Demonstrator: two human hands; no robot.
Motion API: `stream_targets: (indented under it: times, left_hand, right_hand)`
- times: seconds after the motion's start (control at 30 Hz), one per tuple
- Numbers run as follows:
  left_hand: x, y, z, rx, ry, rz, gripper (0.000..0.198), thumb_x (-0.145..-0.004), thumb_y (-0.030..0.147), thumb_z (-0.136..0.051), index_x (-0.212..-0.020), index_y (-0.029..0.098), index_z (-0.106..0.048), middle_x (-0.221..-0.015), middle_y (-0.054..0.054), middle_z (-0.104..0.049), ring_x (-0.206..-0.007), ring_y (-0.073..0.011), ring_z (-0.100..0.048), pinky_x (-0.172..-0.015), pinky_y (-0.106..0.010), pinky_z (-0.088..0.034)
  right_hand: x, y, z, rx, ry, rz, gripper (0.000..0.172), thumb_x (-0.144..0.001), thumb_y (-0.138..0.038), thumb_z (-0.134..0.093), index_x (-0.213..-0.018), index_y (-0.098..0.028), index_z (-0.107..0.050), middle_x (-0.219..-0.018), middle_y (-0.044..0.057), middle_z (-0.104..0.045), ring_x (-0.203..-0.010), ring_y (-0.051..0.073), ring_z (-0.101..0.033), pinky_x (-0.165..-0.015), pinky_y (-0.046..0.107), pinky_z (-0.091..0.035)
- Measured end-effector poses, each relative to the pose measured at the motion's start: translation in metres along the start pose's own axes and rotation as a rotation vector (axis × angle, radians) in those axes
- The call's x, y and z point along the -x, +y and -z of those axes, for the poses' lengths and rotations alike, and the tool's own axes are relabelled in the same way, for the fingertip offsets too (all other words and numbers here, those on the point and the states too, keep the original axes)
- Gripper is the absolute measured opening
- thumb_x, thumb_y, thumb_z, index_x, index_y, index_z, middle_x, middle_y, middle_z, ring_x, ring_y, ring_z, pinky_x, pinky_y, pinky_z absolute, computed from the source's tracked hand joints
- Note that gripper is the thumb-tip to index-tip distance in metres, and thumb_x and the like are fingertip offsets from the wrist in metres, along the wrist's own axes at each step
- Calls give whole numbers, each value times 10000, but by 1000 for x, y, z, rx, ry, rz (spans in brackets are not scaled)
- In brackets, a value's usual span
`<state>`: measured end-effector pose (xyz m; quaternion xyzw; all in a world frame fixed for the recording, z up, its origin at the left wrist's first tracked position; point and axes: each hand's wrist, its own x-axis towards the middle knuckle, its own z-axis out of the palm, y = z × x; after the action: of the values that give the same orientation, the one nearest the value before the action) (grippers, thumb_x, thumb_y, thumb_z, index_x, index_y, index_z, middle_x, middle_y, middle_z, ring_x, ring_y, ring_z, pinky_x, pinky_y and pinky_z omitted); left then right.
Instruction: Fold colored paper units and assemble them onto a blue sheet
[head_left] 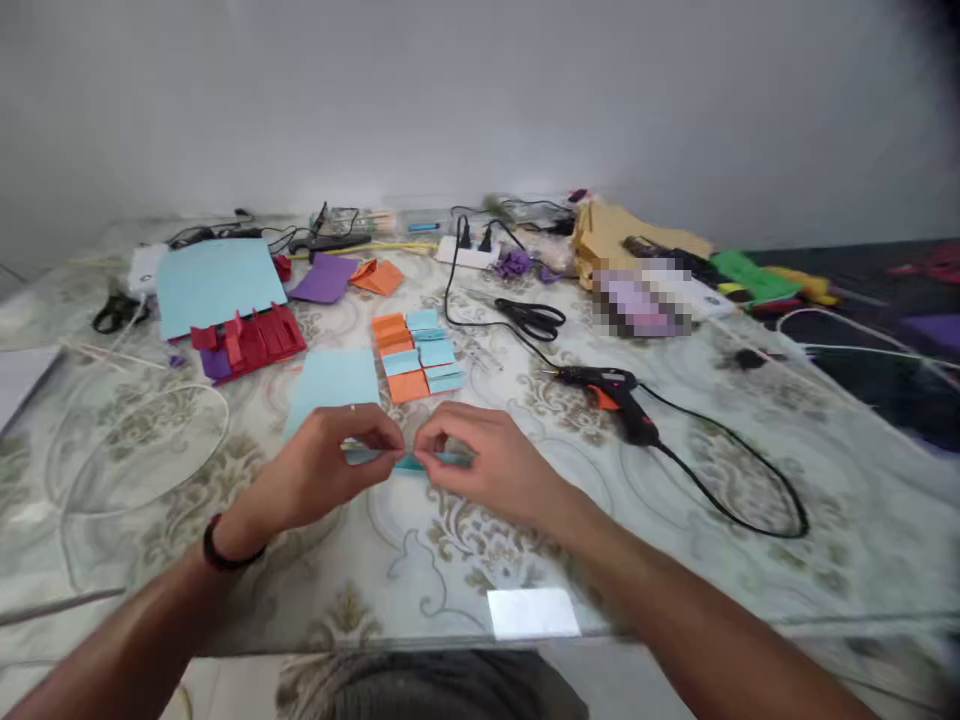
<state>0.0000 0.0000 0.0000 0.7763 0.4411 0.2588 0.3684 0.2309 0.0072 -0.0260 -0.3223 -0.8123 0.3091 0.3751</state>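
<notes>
Both my hands meet over the near middle of a glass-topped table (750,600). My left hand (330,465) and my right hand (480,455) each pinch a narrow folded strip of light blue paper (411,461) that lies low on the glass between them. Just beyond my left hand lies a light blue paper sheet (334,385). Behind the strip is a cluster of small folded orange and blue paper pieces (418,355).
A black glue gun (611,395) with a looping cord (742,500) lies to the right. Black scissors (532,317), red folded pieces (251,340), a large blue sheet (217,280), purple and orange papers (326,278), a power strip (469,255) and brown paper (622,235) lie farther back.
</notes>
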Motion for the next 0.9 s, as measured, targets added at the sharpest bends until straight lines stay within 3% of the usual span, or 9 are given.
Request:
stream_targets:
  times: [0.2,0.43,0.6,0.73,0.77,0.9]
  left_hand:
    - [-2,5,-1,43,-39,29,131,-809,76,-637,-834,188,-699,-817,35,-734,-777,-117,-668,-767,-211,-533]
    - [-4,-2,17,104,11,64,41,-846,212,-727,-823,179,-727,-822,4,-745,-781,-137,-691,-784,-235,-565]
    - [-6,-7,36,196,211,70,41,-806,192,-765,-810,172,-730,-800,-20,-766,-765,-151,-716,-756,-243,-579]
    - [-9,-6,36,327,434,146,163,-884,329,-738,-841,178,-692,-737,-11,-743,-699,-161,-722,-667,-252,-585]
    - [-10,-5,32,357,420,157,217,-911,385,-711,-855,177,-696,-751,-14,-739,-689,-165,-721,-652,-263,-590]
    - [-10,-5,2,362,138,233,390,-875,531,-734,-888,142,-739,-813,-78,-780,-669,-201,-725,-609,-300,-582]
  right_hand:
    - [-2,-4,-2,-49,-15,-43,137,-833,-75,-683,-814,-202,-637,-794,-21,-653,-732,125,-600,-706,232,-461]
    - [-5,-7,17,-86,28,-126,123,-823,-91,-670,-769,-200,-646,-782,-25,-689,-747,126,-605,-736,249,-463]
    - [-8,1,31,-160,121,-250,74,-842,-179,-678,-770,-194,-666,-748,-22,-668,-719,130,-584,-715,264,-454]
    - [-11,7,31,-305,274,-372,162,-858,-340,-721,-819,-188,-680,-771,-14,-635,-686,125,-542,-637,259,-418]
    - [-11,7,29,-343,309,-402,185,-853,-363,-729,-829,-186,-679,-768,-14,-626,-677,124,-531,-621,256,-408]
    - [-9,3,11,-463,328,-505,237,-847,-409,-737,-841,-185,-660,-708,-29,-577,-630,119,-487,-580,253,-379]
